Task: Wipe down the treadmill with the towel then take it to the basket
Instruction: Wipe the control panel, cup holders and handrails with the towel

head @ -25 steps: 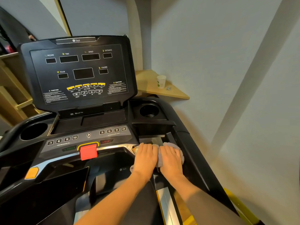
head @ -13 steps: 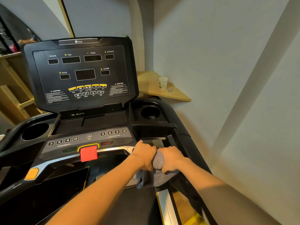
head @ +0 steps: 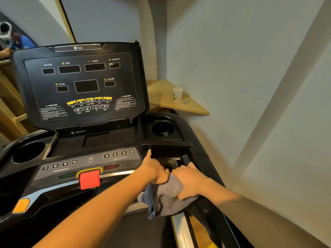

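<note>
Wiping is judged to be in progress rather than complete: both hands hold the grey towel [head: 167, 197] at the right-hand end of the treadmill [head: 86, 90] console, where the front bar meets the right side rail. The left hand [head: 154, 171] has its fingers curled into the upper edge of the cloth, thumb raised toward the tray above. The right hand [head: 190, 181] grasps the towel from the other side, fingers folded round it and apparently round the rail beneath, though the cloth hides the contact. Most of the towel hangs bunched below the two hands, over the edge of the running belt. Which surfaces have already been wiped cannot be determined; no streaks or damp patches are visible on the display panel, the button strip or the cup holders. Carrying the towel to the basket is not yet begun, and no basket appears in view. Nearby items: the red safety key [head: 89, 179] at the centre of the bar, the right cup holder [head: 162, 128] just above the hands, and a paper cup [head: 177, 93] on a wooden corner shelf [head: 179, 106] behind the console. The wall stands close on the right, leaving little room on that side. A second person [head: 10, 40] is partly visible at far upper left, well apart from the work.
</note>
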The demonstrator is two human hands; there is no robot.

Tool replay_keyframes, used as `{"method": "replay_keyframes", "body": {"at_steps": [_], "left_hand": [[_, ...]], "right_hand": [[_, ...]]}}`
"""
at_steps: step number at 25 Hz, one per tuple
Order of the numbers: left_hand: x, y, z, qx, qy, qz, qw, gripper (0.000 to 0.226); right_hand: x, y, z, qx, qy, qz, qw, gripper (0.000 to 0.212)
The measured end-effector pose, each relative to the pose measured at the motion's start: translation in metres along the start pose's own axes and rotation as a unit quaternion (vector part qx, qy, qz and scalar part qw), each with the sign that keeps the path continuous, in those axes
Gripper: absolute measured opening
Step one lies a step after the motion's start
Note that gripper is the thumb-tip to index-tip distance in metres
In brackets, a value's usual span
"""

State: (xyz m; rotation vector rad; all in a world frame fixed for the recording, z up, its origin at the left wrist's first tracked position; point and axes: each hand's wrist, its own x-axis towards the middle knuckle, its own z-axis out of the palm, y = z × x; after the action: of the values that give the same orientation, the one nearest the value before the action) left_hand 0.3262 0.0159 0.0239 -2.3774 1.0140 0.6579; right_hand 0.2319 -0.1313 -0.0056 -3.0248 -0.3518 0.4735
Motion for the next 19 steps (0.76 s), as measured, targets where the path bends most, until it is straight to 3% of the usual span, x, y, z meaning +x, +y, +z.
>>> {"method": "replay_keyframes", "body": {"at_steps": [4,8,13,19], "left_hand": [[0.004,0.006,-0.015,-0.06,-0.078,0.006,0.995,0.063],[0.003,0.0,-0.024,-0.205,0.002,0.011,0.979,0.042],[-0.003,-0.015,-0.03,-0.43,0.044,0.044,0.901,0.053],[-0.032,-0.04,-0.025,-0.582,0.077,0.153,0.795,0.068]], "right_hand": [[-0.006,0.005,0.002,0.018,0.026,-0.004,1.0,0.065],[-0.007,0.016,-0.014,0.051,-0.02,-0.015,0.998,0.081],[0.0,0.028,-0.036,0.172,-0.039,0.041,0.983,0.12],[0.002,0.023,-0.058,0.373,-0.082,0.054,0.923,0.124]]}}
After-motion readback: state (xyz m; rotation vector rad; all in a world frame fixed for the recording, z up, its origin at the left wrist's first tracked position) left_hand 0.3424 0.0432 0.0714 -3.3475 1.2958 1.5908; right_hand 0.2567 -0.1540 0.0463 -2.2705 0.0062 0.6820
